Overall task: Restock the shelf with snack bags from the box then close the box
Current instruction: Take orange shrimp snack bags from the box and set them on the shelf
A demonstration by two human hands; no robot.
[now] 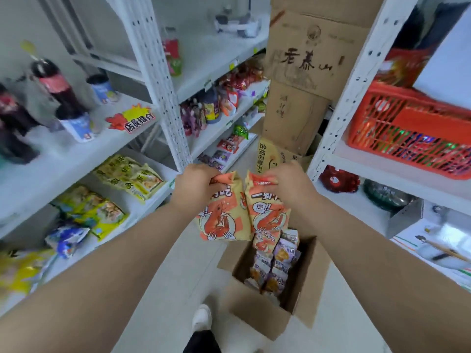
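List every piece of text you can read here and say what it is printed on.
"老泰山": on the tall cardboard box.
"脆": on the right shrimp bag, gripped by the right hand.
"店長推介", roughly: on the starburst shelf sign.
Too blurred or partial: the left shrimp bag in the left hand, the yellow carton, the cola bottle labels, the purple bags in the open box.

Head view looks steeply down, close overhead.

both bare arms reach forward; left hand (197,180) pinches left snack bag (221,217), right hand (288,182) pinches right snack bag (267,212).
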